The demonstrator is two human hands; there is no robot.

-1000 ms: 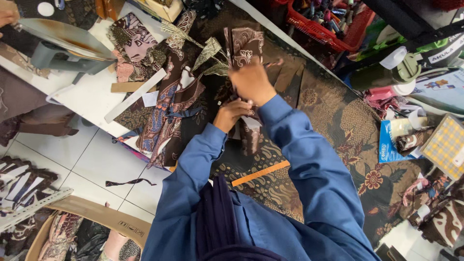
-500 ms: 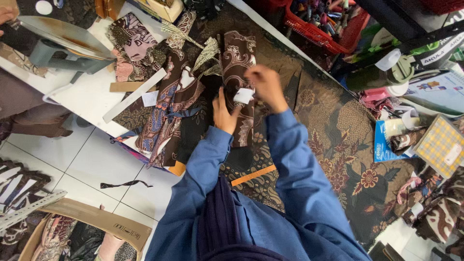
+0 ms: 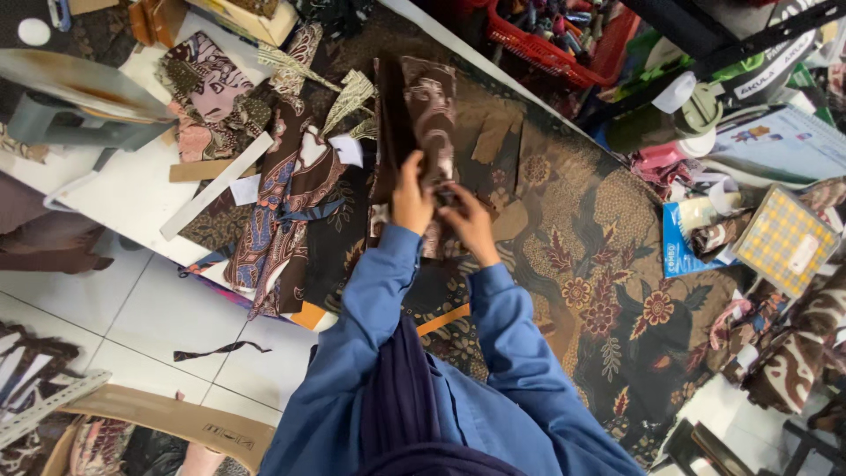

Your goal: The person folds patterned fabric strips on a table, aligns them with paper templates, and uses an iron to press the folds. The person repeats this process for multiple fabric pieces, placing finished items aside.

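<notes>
Both hands on brown batik cloth piece [image 3: 421,123], lying on the tabletop [image 3: 617,291] at 12 o'clock from the person. Left hand [image 3: 411,196] grip pinches its lower edge; right hand [image 3: 471,225] grip pinches the same edge, just beside. Floral batik sheet [image 3: 608,264] at 3 o'clock, orange ruler [image 3: 443,319] at 6, batik scraps [image 3: 282,203] at 9.

Your two long sleeves in mid-blue cloth, creased at the elbows, cuffs plain and close at the wrists, your left hand [image 3: 411,201] and right hand [image 3: 471,225] bare, no rings or watch showing, a dark navy scarf hanging down your chest between the sleeves
</notes>
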